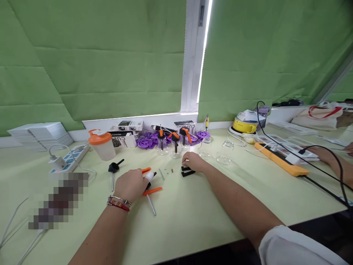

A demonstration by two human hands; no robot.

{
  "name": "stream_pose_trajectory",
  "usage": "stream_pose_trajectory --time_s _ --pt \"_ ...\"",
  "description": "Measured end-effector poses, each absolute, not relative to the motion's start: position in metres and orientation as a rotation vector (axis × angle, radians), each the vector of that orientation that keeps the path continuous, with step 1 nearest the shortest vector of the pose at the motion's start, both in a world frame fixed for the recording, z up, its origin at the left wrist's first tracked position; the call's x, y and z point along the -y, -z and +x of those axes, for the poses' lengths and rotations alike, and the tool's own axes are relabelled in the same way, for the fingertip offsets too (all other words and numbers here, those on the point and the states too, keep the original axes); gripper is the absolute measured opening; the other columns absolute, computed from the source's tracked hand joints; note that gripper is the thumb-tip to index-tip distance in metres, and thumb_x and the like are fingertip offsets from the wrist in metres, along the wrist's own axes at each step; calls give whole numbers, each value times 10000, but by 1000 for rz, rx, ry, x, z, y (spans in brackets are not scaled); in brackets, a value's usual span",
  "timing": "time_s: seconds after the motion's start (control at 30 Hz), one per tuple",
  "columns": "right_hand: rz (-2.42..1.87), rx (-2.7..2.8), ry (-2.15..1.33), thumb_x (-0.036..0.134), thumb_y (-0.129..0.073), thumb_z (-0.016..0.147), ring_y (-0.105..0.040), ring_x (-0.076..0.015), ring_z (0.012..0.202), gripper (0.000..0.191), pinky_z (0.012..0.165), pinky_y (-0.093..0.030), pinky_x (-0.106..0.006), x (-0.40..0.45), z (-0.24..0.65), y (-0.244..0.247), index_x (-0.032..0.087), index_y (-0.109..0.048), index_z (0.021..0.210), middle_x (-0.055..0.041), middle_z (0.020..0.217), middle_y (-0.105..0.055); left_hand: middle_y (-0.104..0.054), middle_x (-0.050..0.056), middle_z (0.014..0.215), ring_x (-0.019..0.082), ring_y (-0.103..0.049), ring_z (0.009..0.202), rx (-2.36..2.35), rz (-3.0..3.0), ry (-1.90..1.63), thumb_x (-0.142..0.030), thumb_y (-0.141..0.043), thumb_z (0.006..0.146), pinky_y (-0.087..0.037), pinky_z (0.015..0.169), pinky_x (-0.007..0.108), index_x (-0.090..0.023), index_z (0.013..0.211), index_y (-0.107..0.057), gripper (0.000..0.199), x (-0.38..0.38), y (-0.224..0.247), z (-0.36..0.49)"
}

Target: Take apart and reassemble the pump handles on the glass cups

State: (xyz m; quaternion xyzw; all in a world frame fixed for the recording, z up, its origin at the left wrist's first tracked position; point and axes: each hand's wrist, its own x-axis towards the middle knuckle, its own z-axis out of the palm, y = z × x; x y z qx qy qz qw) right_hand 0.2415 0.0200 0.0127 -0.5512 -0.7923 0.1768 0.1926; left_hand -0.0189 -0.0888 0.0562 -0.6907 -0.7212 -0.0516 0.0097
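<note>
My left hand [131,185] is closed around a black-and-orange part [153,191] with a metal rod that points down toward the table's front. A white covering [149,176] shows at one of its fingertips. My right hand [192,162] has its fingers pressed together at two black strips [188,173]; whether it grips one is hidden. Between the hands lie a screw [161,174] and small metal pieces [172,170]. Left of my left hand rests a black part [113,168] with a rod. Three black-and-orange assemblies [175,141] stand behind, beside purple wheels [145,142].
An orange-lidded shaker [102,144], a power strip [72,159] and stacked white boxes [41,135] are at the left. Clear rings [224,160], a yellow pot [244,126] and an orange power strip [281,159] lie right, near another person's arm [325,158].
</note>
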Motion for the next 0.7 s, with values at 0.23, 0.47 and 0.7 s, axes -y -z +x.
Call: stream_pose_trajectory --time_s 0.23,0.47,0.7 --pt "-1527 2263 -566 114 -600 730 -601 -164 812 124 762 -409 -267 -17 244 -5 185 -687 679 -35 855 -687 -658 111 798 245 -620 683 2265 -2280 13 -475 -425 791 -399 525 302 -182 845 -585 338 95 -49 -4" --pt "-1488 2241 -642 141 -595 729 -610 -150 739 108 658 -420 -231 -18 248 -5 173 -693 698 -28 792 -692 -639 101 829 237 -605 723 2382 -2298 42 -445 -477 777 -382 521 296 -181 813 -527 271 89 -50 -1" --pt "-1383 2150 -579 205 -584 763 -590 -172 895 116 800 -430 -267 -11 248 -6 171 -689 799 -52 976 -667 -634 90 812 230 -599 720 2384 -2324 197 -367 -526 733 -376 532 292 -185 788 -523 190 86 -42 -3"
